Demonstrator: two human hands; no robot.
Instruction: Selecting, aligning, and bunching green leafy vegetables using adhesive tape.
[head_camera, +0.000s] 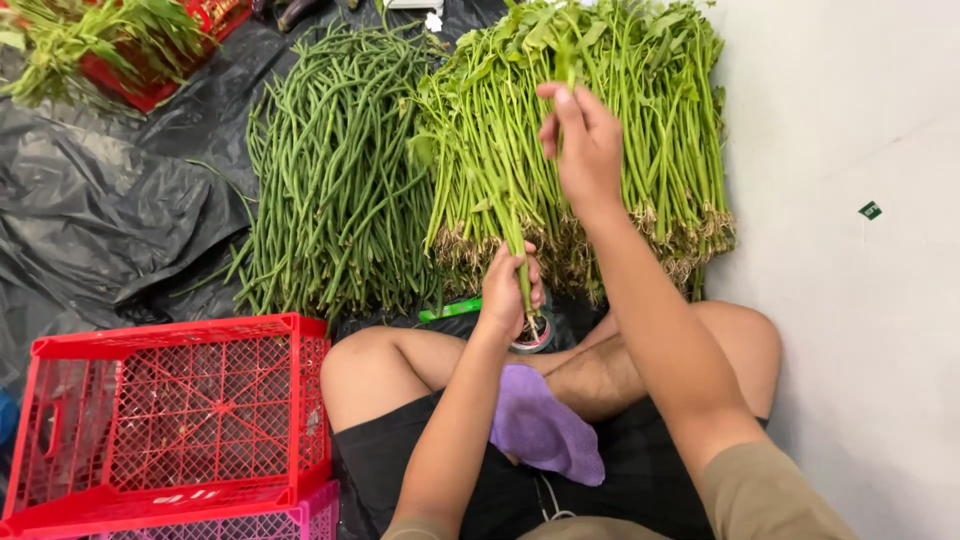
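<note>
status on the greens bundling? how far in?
Done: no tied bundle can be made out; the long beans sit loose on the black plastic sheet. In hand: left hand grips a small bunch of stems near the roots, right hand pinches a stem higher up. A tape roll lies under the left hand. Left: the big leafy greens pile looks unsorted.
</note>
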